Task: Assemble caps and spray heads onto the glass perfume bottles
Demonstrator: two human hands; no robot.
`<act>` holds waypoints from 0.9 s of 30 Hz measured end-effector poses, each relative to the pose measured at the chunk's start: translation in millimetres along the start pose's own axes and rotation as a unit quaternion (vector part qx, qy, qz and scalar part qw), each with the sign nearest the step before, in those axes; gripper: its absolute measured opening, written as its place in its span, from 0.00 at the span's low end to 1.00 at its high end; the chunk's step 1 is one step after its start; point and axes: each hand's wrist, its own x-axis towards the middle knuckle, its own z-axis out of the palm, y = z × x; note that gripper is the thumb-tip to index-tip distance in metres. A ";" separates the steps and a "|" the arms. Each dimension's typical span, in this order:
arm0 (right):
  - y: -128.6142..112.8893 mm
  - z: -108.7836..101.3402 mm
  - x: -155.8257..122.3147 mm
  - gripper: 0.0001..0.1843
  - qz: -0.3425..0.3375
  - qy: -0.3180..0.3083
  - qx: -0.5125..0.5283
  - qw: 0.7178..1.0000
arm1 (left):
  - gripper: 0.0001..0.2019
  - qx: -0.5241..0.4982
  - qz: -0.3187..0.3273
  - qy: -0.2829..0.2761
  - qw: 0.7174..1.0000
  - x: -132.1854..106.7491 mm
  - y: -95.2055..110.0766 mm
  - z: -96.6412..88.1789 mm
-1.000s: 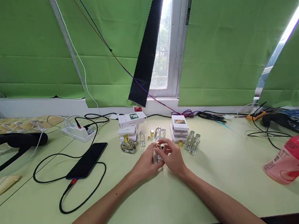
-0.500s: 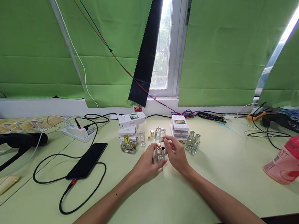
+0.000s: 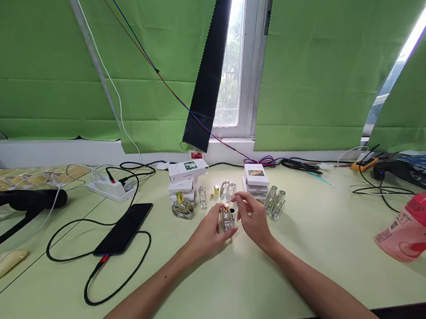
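Note:
My left hand (image 3: 211,227) is wrapped around a clear glass perfume bottle (image 3: 226,220) with a copper-gold neck, which stands upright on the table. Just right of the bottle, my right hand (image 3: 253,216) hovers with its fingers bent and apart; I see nothing held in it. Between the hands is a small dark-mouthed cap (image 3: 232,211), partly hidden. Behind them lie more clear bottles (image 3: 228,191) and a gold cap (image 3: 216,189). A slim clear bottle (image 3: 202,197) and a round gold-capped bottle (image 3: 183,207) stand to the left. To the right are green-tinted bottles (image 3: 274,204).
White boxes are stacked at the back left (image 3: 187,170) and back right (image 3: 256,174). A black phone (image 3: 124,229) with a looping cable (image 3: 146,253) lies left, near a power strip (image 3: 114,188). A pink bottle (image 3: 412,230) leans at the right.
My right hand has shifted slightly and its fingers have moved a little away from the bottle's top. My left hand and the perfume bottle have stayed in place.

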 end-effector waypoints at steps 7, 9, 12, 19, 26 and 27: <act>11.6 -9.7 9.0 0.11 -0.019 0.040 -0.151 0.988 | 0.27 -0.002 -0.003 0.004 1.000 0.0 -2.5 0.7; 14.1 -12.4 11.3 0.10 -0.028 0.039 -0.194 0.980 | 0.28 -0.005 -0.002 0.008 1.000 0.0 -3.2 0.9; 15.6 -14.0 12.4 0.10 -0.028 0.013 -0.209 0.977 | 0.27 -0.002 -0.001 0.007 1.000 0.0 -3.0 0.8; 13.4 -18.0 12.6 0.13 -0.007 -0.027 -0.316 0.948 | 0.27 0.012 -0.013 -0.001 1.000 -0.6 -0.4 0.3; 4.0 -25.2 15.9 0.16 0.108 -0.107 -0.492 0.857 | 0.28 0.028 -0.023 -0.010 0.999 -1.8 3.1 -1.2; 2.7 -25.1 15.7 0.16 0.116 -0.115 -0.504 0.848 | 0.28 0.030 -0.024 -0.010 0.999 -1.9 3.3 -1.2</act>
